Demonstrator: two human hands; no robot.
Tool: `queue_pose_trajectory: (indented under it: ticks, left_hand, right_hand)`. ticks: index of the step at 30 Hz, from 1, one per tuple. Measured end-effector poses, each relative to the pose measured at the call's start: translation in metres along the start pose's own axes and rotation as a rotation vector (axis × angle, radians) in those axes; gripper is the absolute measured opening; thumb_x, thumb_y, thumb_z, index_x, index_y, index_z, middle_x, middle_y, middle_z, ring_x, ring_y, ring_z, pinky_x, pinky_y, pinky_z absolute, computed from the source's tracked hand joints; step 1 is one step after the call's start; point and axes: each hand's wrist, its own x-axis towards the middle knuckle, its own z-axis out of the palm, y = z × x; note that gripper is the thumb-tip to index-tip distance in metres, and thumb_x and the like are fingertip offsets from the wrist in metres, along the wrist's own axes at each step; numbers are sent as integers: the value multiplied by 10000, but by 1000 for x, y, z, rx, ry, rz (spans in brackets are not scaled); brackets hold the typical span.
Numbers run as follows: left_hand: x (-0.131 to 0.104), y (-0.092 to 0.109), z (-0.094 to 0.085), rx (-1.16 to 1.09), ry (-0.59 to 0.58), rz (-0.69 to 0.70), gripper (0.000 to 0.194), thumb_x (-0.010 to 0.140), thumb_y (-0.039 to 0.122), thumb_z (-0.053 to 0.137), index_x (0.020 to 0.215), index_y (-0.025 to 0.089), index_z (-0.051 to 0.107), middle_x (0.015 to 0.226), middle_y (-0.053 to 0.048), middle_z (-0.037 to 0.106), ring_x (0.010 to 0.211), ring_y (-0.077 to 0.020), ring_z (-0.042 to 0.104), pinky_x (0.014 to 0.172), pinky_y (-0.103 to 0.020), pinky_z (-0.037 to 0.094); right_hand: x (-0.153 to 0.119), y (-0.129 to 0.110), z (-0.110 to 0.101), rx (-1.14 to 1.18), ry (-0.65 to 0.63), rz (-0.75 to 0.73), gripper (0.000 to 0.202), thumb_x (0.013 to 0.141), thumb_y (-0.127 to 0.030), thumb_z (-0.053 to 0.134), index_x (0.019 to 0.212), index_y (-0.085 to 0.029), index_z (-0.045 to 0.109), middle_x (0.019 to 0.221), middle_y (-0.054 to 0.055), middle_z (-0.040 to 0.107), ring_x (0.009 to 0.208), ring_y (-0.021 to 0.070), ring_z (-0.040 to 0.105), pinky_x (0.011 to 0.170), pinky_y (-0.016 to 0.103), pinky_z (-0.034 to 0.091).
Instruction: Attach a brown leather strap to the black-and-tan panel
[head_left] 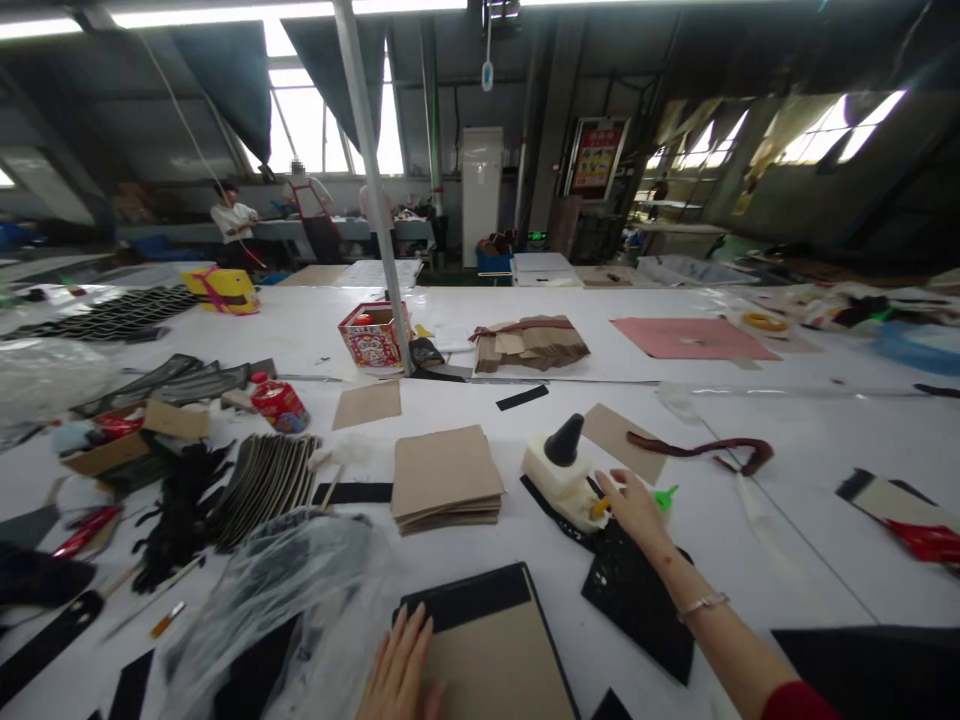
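My left hand lies with fingers stretched out on the left edge of a grey-brown board that has a black strip across its top. My right hand reaches to a cream plastic container with a black cone on top. Its fingers are curled beside the container, next to a small yellow part; what they grip is hidden. A green tip shows just right of that hand. Black sheet pieces lie beneath the container and the right forearm.
A stack of brown boards stands ahead of my left hand. Clear plastic film, black strips and a red bottle are at left. A metal pole rises by a patterned box. People work far back.
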Motion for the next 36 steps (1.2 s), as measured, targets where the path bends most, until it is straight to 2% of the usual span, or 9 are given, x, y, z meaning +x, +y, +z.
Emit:
queue_pose_trajectory:
  ticks: [3, 6, 10, 12, 15, 19, 24, 30, 36]
  left_hand:
    - [16, 6, 3, 108, -45, 71, 593, 812, 360, 543, 1349, 129, 443, 1407, -43, 471, 1239, -251, 504, 894, -376, 539]
    - [29, 18, 0, 150, -117, 42, 651, 814, 360, 529, 1407, 150, 365, 1475, -16, 363, 1296, -246, 441, 954, -395, 500]
    - [35, 31, 9, 143, -106, 10, 664, 826, 423, 486, 1427, 187, 330, 1489, 19, 334, 1294, -224, 433, 960, -398, 466]
    - [35, 33, 18, 151, -59, -2, 643, 830, 432, 466, 1415, 189, 356, 1478, 30, 357, 1297, -211, 420, 961, -383, 440]
    - [32, 34, 28, 179, 21, -28, 595, 835, 413, 442, 1387, 195, 407, 1469, 52, 373, 1323, -193, 371, 969, -362, 401]
    - [27, 32, 31, 179, -18, 1, 597, 853, 429, 415, 1394, 176, 395, 1486, 35, 351, 1366, -200, 305, 992, -366, 384]
    - [16, 29, 39, 151, -61, -3, 722, 830, 539, 420, 1426, 140, 335, 1490, -17, 349, 1363, -222, 328, 976, -384, 432]
    - [-5, 25, 46, 94, -124, -169, 930, 768, 609, 500, 1463, 64, 208, 1465, -129, 364, 1306, -297, 425, 940, -417, 504]
    - [-6, 27, 43, 13, -175, -205, 923, 804, 524, 524, 1474, 42, 111, 1456, -190, 356, 1308, -342, 410, 928, -450, 542]
  right_hand:
    - [-24, -3, -3, -14, 147, -150, 680, 820, -645, 377, 1164, -80, 530, 1241, 194, 532, 1160, 320, 475, 1032, 453, 328]
    - [-73, -20, 14, -36, 191, -432, 630, 900, -602, 326, 1246, -106, 504, 1320, 150, 494, 1238, 287, 426, 1082, 427, 289]
    - [-151, -49, 71, -172, 78, -896, 535, 972, -421, 353, 1423, -135, 345, 1423, 81, 407, 1303, 258, 377, 1049, 397, 322]
    - [-179, -59, 101, -251, 76, -1070, 515, 964, -406, 368, 1402, -138, 404, 1433, 56, 392, 1274, 253, 419, 987, 378, 370]
    - [-195, -60, 135, -329, 106, -1222, 506, 933, -484, 408, 1257, -137, 585, 1409, 50, 416, 1192, 250, 505, 905, 361, 435]
    - [-186, -37, 152, -360, 116, -1229, 600, 892, -553, 445, 1268, -105, 579, 1396, 90, 426, 1155, 285, 531, 868, 406, 454]
    - [-174, -6, 143, -373, 152, -1091, 855, 882, -564, 406, 1500, -48, 118, 1408, 154, 401, 1170, 333, 501, 889, 471, 402]
    - [-176, -6, 132, -406, 110, -979, 854, 894, -578, 387, 1507, -67, 83, 1426, 152, 382, 1227, 320, 452, 953, 461, 365]
    - [-183, -7, 132, -389, 10, -858, 863, 893, -585, 409, 1510, -97, 53, 1485, 126, 282, 1300, 295, 371, 1001, 456, 359]
